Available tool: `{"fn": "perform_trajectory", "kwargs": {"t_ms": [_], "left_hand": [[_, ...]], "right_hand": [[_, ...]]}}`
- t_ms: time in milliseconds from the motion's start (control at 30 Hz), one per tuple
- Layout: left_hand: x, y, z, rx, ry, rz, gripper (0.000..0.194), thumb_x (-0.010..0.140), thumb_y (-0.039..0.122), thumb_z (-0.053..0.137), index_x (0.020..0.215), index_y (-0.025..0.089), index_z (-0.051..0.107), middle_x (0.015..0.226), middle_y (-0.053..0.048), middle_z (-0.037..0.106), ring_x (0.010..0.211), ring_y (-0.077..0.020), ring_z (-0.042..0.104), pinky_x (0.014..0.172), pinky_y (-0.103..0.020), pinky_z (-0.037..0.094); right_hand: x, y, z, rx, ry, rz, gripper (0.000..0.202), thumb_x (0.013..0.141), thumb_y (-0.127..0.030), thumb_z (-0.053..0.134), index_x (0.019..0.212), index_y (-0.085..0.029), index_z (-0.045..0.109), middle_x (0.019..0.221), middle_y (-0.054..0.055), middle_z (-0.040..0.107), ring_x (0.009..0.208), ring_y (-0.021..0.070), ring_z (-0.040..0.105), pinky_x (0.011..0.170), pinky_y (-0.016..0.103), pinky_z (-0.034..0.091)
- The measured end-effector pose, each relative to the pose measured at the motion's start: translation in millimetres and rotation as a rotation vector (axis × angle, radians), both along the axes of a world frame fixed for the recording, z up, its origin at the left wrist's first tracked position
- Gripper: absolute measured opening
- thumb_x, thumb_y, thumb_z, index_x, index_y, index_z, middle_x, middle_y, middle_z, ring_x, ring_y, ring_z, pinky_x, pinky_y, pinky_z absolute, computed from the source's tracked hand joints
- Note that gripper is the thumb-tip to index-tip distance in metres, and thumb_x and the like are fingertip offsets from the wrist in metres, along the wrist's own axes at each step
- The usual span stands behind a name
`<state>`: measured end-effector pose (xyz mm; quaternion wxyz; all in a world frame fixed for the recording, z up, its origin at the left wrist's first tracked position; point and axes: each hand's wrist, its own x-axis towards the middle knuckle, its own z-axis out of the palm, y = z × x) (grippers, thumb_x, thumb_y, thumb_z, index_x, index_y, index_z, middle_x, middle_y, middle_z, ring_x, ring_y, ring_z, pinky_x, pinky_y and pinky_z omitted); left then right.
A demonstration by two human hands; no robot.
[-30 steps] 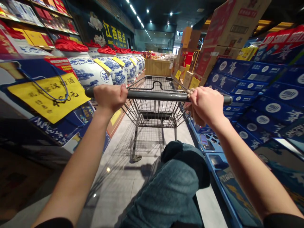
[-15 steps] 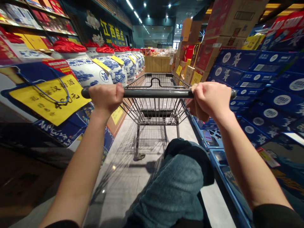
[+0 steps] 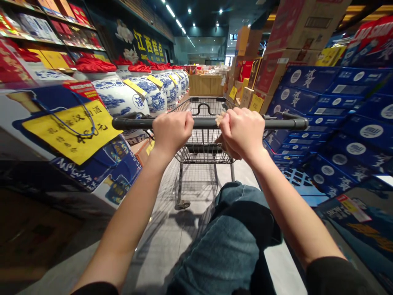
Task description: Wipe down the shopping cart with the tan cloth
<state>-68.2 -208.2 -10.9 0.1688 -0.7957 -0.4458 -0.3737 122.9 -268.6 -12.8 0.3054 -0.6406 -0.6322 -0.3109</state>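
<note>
A wire shopping cart (image 3: pixel 201 157) stands in front of me, its dark handlebar (image 3: pixel 135 123) running across the view. My left hand (image 3: pixel 172 132) is closed around the bar, left of its middle. Just right of the middle, my right hand (image 3: pixel 245 130) grips the same bar. Pinned under the right hand is a crumpled brownish piece (image 3: pixel 226 145); whether it is paper or cloth I cannot tell. The cart's basket shows bare wire mesh through the gap under the bar.
Blue-and-white jars with red cloth tops (image 3: pixel 121 92) line the left, behind a blue gift box with a yellow sign (image 3: pixel 76 131). Stacked blue cartons (image 3: pixel 346 139) and a blue pallet (image 3: pixel 299 182) flank the right. A wooden counter (image 3: pixel 205 85) stands ahead.
Both hands now sit closer together on the handlebar, the left further right and the right further left. More of the bar's ends shows. The boxes alongside have shifted slightly in view.
</note>
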Motion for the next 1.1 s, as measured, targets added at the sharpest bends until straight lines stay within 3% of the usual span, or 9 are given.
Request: {"fn": "perform_trajectory", "kwargs": {"t_ms": [167, 367, 433, 633, 733, 800, 933, 1000, 1100], "left_hand": [[11.9, 2.6, -1.2, -0.071, -0.108, 0.053, 0.054, 0.100, 0.044, 0.029, 0.084, 0.019, 0.074, 0.083, -0.015, 0.073, 0.084, -0.0297, 0.066, 0.079, -0.043, 0.038], [31.4, 14.7, -4.7, -0.018, -0.131, 0.039, 0.056, 0.101, 0.044, 0.029, 0.085, 0.017, 0.075, 0.079, -0.015, 0.074, 0.088, -0.0295, 0.067, 0.079, -0.041, 0.039], [31.6, 19.4, -4.9, -0.023, -0.113, 0.031, 0.057, 0.101, 0.045, 0.028, 0.085, 0.017, 0.075, 0.080, -0.016, 0.074, 0.087, -0.0300, 0.067, 0.078, -0.041, 0.039], [31.2, 25.0, -4.7, -0.042, -0.099, 0.041, 0.057, 0.099, 0.044, 0.029, 0.086, 0.017, 0.077, 0.084, -0.018, 0.075, 0.084, -0.0302, 0.067, 0.077, -0.044, 0.039], [40.8, 24.6, -5.6, -0.056, -0.122, 0.056, 0.055, 0.099, 0.042, 0.030, 0.090, 0.017, 0.078, 0.088, -0.018, 0.075, 0.088, -0.0303, 0.067, 0.080, -0.045, 0.038], [48.5, 25.9, -5.7, -0.060, -0.124, 0.048, 0.055, 0.100, 0.041, 0.029, 0.092, 0.017, 0.078, 0.089, -0.017, 0.075, 0.090, -0.0303, 0.067, 0.082, -0.045, 0.038], [55.9, 33.8, -4.3, -0.064, -0.071, 0.001, 0.059, 0.101, 0.044, 0.025, 0.093, 0.016, 0.077, 0.093, -0.019, 0.076, 0.092, -0.0310, 0.068, 0.081, -0.043, 0.038], [54.7, 38.9, -3.4, -0.064, -0.049, -0.019, 0.060, 0.101, 0.045, 0.024, 0.093, 0.016, 0.077, 0.095, -0.019, 0.076, 0.092, -0.0311, 0.069, 0.080, -0.042, 0.039], [51.8, 45.3, -3.9, -0.063, -0.063, -0.024, 0.059, 0.101, 0.045, 0.025, 0.092, 0.017, 0.077, 0.096, -0.019, 0.077, 0.091, -0.0308, 0.069, 0.079, -0.043, 0.038]], "right_hand": [[31.4, 0.2, -2.5, 0.058, 0.100, -0.093, 0.051, 0.099, -0.033, 0.029, 0.083, -0.014, 0.073, 0.079, 0.014, 0.071, 0.083, 0.0258, 0.059, 0.078, 0.039, 0.037], [-27.4, 28.3, 0.8, -0.020, 0.087, -0.001, 0.050, 0.100, -0.031, 0.029, 0.089, -0.014, 0.074, 0.090, 0.016, 0.074, 0.090, 0.0278, 0.062, 0.082, 0.041, 0.038], [-28.2, 30.4, 2.4, -0.037, 0.075, 0.021, 0.048, 0.100, -0.032, 0.030, 0.090, -0.015, 0.074, 0.092, 0.016, 0.074, 0.091, 0.0277, 0.062, 0.081, 0.039, 0.038], [65.2, 10.9, 2.3, -0.005, 0.136, -0.216, 0.053, 0.100, -0.038, 0.028, 0.078, -0.017, 0.072, 0.082, 0.019, 0.072, 0.077, 0.0245, 0.061, 0.069, 0.039, 0.030], [75.2, 15.7, -0.4, 0.064, 0.174, -0.293, 0.050, 0.099, -0.035, 0.031, 0.075, -0.017, 0.071, 0.083, 0.021, 0.073, 0.076, 0.0234, 0.060, 0.071, 0.041, 0.030], [52.5, 29.6, -4.4, 0.131, 0.217, -0.274, 0.047, 0.098, -0.030, 0.032, 0.076, -0.016, 0.071, 0.084, 0.020, 0.074, 0.079, 0.0235, 0.059, 0.075, 0.041, 0.032], [2.0, 56.6, -10.2, 0.131, 0.124, -0.074, 0.043, 0.099, -0.029, 0.031, 0.088, -0.015, 0.071, 0.094, 0.015, 0.074, 0.094, 0.0269, 0.061, 0.083, 0.040, 0.035], [5.5, 58.0, -9.5, 0.076, 0.075, -0.019, 0.043, 0.099, -0.031, 0.032, 0.091, -0.015, 0.071, 0.095, 0.015, 0.074, 0.094, 0.0267, 0.061, 0.083, 0.039, 0.035], [47.7, 48.7, -6.4, 0.022, 0.072, -0.066, 0.047, 0.099, -0.034, 0.029, 0.087, -0.017, 0.071, 0.091, 0.015, 0.073, 0.089, 0.0252, 0.060, 0.078, 0.038, 0.034]]}}
